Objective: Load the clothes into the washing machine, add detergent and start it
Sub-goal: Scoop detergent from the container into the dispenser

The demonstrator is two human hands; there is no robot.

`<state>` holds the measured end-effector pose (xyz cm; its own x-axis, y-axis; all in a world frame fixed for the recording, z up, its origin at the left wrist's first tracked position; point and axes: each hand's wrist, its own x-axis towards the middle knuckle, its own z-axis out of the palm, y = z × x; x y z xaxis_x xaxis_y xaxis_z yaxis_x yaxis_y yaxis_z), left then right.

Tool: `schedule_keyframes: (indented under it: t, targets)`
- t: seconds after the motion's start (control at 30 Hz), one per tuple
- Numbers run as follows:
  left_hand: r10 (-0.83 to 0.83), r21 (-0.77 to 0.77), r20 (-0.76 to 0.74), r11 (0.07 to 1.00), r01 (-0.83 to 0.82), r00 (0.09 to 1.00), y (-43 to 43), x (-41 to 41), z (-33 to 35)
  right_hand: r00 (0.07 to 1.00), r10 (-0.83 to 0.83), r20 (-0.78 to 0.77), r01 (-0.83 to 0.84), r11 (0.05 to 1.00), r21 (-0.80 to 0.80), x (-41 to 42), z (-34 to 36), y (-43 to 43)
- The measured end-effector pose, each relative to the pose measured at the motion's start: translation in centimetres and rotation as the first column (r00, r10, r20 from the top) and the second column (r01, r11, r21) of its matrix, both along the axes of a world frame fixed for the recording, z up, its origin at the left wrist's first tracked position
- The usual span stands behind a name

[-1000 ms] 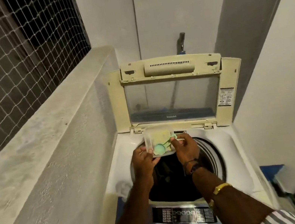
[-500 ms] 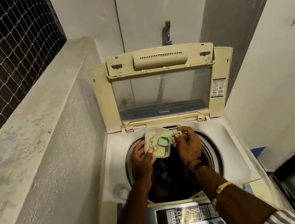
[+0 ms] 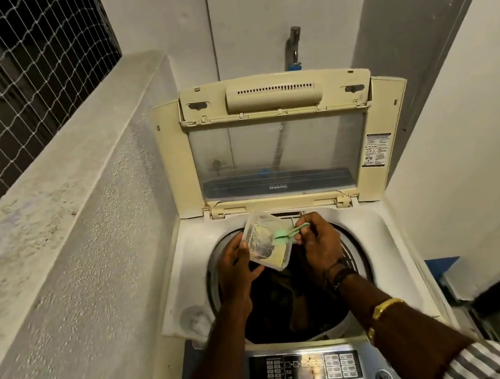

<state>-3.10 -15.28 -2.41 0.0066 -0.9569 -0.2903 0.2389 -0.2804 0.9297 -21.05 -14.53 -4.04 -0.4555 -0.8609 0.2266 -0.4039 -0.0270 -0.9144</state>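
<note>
My left hand [image 3: 234, 269] grips the left edge of the small clear plastic tub of detergent powder [image 3: 265, 246], which is tilted over the far rim of the drum of the white top-loading washing machine [image 3: 386, 249]. My right hand [image 3: 318, 244] pinches the handle of the pale green plastic scoop [image 3: 286, 233]. The scoop's long axis runs left to right, with its bowl inside the tub, just left of that pinch. The dark clothes [image 3: 293, 312] lie in the drum below and nearer than both hands, so I judge the scoop needs only lifting clear and tipping downward.
</note>
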Motion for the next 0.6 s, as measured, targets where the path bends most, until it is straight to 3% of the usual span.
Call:
schedule_keyframes:
  t: [0.4,0.6]
  targets:
    - [0.259,0.097,-0.040,0.962,-0.255,0.965,-0.9,-1.4,1.2,0.997,0.072,0.009,-0.072,0.997,0.013,1.1,-0.3,0.8]
    - [0.306,0.143,-0.019,0.943,-0.301,0.952,-1.4,-1.3,1.3,0.995,0.005,0.104,-0.020,0.989,0.144,1.9,-0.3,0.7]
